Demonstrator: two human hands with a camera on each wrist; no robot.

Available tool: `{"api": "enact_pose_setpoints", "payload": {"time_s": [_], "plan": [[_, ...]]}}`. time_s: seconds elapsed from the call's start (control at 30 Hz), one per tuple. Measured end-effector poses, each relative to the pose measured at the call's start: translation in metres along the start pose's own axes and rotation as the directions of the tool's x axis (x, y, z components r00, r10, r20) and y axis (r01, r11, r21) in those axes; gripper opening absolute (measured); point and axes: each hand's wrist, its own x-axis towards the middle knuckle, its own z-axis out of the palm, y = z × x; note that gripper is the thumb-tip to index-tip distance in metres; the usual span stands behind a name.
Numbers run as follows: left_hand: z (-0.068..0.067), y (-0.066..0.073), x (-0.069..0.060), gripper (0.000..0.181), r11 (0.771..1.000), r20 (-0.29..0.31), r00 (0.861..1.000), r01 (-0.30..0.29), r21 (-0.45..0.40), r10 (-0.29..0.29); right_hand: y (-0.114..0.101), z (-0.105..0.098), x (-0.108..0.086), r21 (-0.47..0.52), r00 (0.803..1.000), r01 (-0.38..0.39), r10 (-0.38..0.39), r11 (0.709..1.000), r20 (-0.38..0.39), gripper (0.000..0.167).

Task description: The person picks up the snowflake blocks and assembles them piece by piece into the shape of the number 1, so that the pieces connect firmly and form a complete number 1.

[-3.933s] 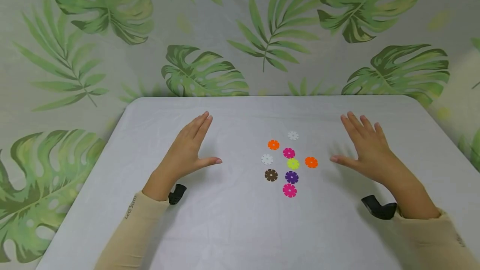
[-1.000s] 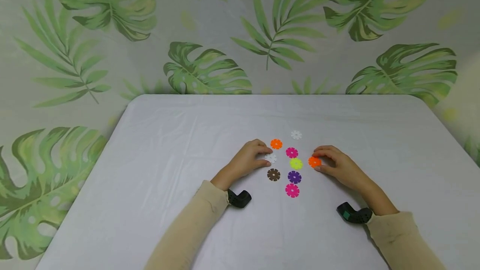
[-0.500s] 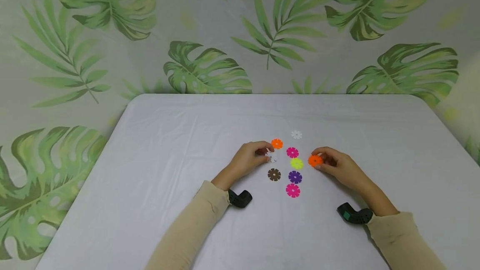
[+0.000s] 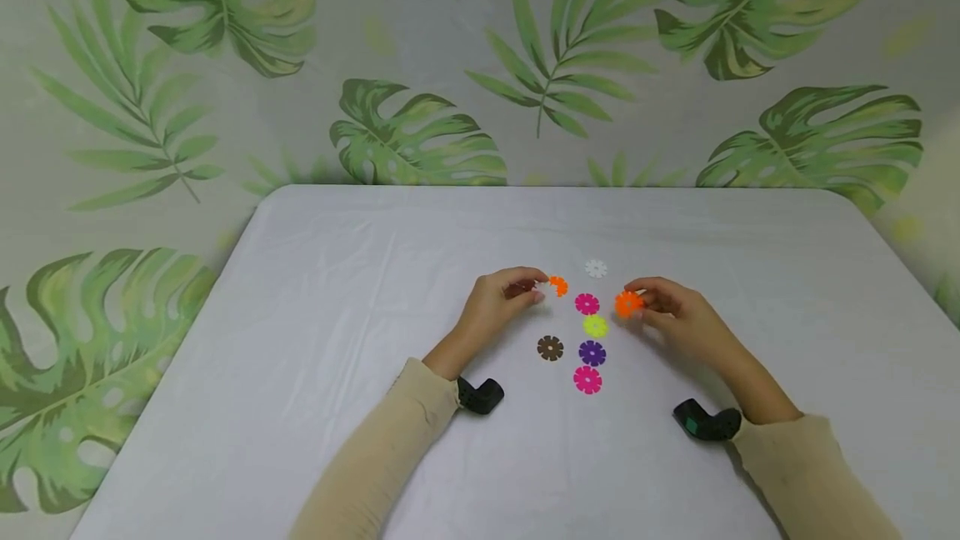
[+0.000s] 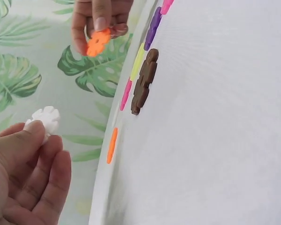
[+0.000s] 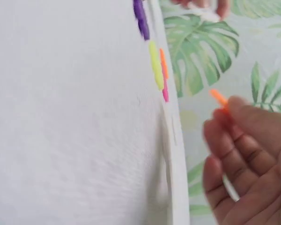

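Note:
My left hand (image 4: 497, 304) pinches a white notched disc (image 5: 47, 120) between thumb and fingers, raised off the table. In the head view that disc partly covers an orange disc (image 4: 559, 286) lying behind it. Across from it, my right hand (image 4: 684, 317) pinches another orange notched disc (image 4: 628, 304) by its edge, also lifted. Between and below the hands lie a pink disc (image 4: 587, 304), a yellow disc (image 4: 596, 326), a purple disc (image 4: 592, 353), a second pink disc (image 4: 588, 380) and a brown disc (image 4: 551, 347).
Another white disc (image 4: 596, 268) lies farthest back on the white-covered table (image 4: 360, 290). Behind the table's far edge hangs a leaf-patterned backdrop (image 4: 420, 132). A black device (image 4: 481, 397) sits at the left wrist, and a similar black device (image 4: 707, 421) at the right.
Both hands came inward from wide apart, spread fingers. Each has taken hold of a disc, white in the left and orange in the right, and lifted it from the table.

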Motion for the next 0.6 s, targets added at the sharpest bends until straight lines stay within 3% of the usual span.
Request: {"api": "enact_pose_setpoints", "payload": {"time_s": [0.17,0.43,0.6], "plan": [[-0.005,0.01,0.003,0.025,0.996,-0.02,1.0,-0.017,-0.09,0.015,-0.013,-0.005,0.008,0.011,0.999,0.027,-0.027,1.0,-0.045,0.035],[-0.017,0.021,0.006,0.023,0.996,-0.072,0.995,-0.069,-0.052,0.065,-0.033,-0.007,0.023,0.096,0.991,0.089,-0.079,0.991,-0.105,0.035],[-0.022,0.025,0.009,0.023,0.988,-0.115,0.986,-0.131,-0.077,0.122,-0.047,-0.003,0.032,0.21,0.983,0.159,-0.135,0.965,-0.125,0.037]]}}
